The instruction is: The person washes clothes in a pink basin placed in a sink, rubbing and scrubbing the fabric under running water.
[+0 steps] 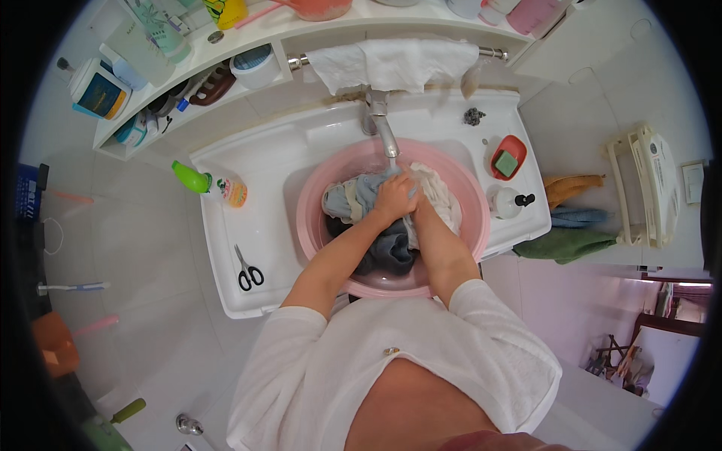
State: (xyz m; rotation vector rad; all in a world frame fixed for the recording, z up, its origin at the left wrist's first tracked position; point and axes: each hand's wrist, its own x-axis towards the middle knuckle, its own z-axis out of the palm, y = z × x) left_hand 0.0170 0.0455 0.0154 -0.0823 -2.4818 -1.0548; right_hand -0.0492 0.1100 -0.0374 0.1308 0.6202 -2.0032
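A pink plastic basin (309,225) stands in the white sink (265,225) under a chrome tap (387,138), with water running into it. Inside lie a light-blue garment (350,197), a white garment (443,197) and a dark garment (389,253), all bunched up. My left hand (395,194) is closed over the light-blue garment below the spout. Close against it, my right hand (417,198) reaches in from the right side, between the blue and white cloth. Its fingers are mostly hidden, so its grip cannot be made out.
On the sink's left are a green-capped bottle (217,187) and black-handled scissors (248,270). At right are green soap (505,163) in a red dish (522,147), a pump bottle (507,203) and a steel scourer (474,116). A white towel (395,62) hangs behind the tap.
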